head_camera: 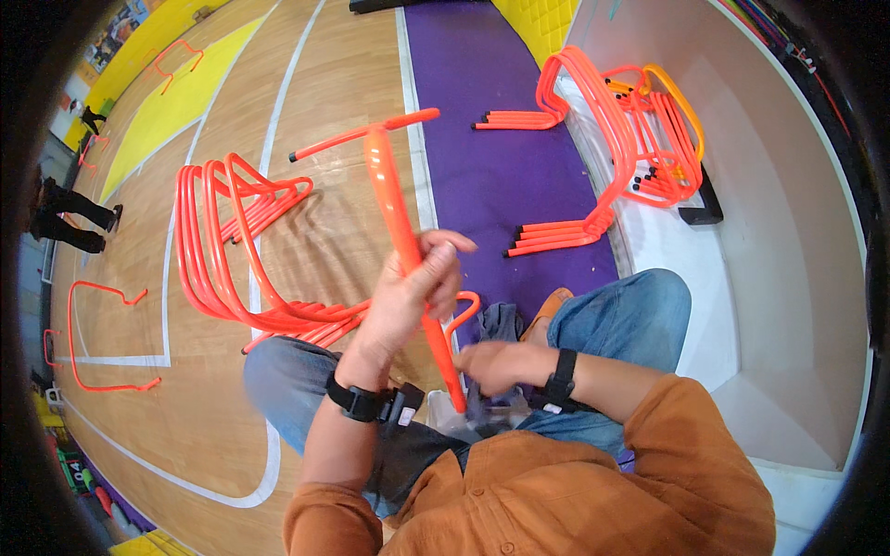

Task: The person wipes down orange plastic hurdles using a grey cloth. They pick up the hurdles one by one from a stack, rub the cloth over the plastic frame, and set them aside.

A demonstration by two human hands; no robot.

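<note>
My left hand (424, 274) is wrapped around an orange plastic training hurdle (391, 191), lifted in front of me with its bar pointing away. One of its feet, tipped with a black cap, reaches out to the left at the far end. My right hand (497, 365), blurred, is beside the lower part of the bar; whether its fingers are closed on something cannot be made out. Dark cloth (480, 406) hangs just below that hand, and another grey cloth (500, 320) lies beyond it by my foot. Between my legs is a whitish container (439, 406), partly hidden.
Nested orange hurdles (215, 243) stand on the wooden floor at left. Another nested set (598, 118) leans across the purple strip (480, 139) and white ledge (706, 278), near more orange and yellow hurdles (667, 153). A single hurdle (71, 333) and a person (69, 215) are farther left.
</note>
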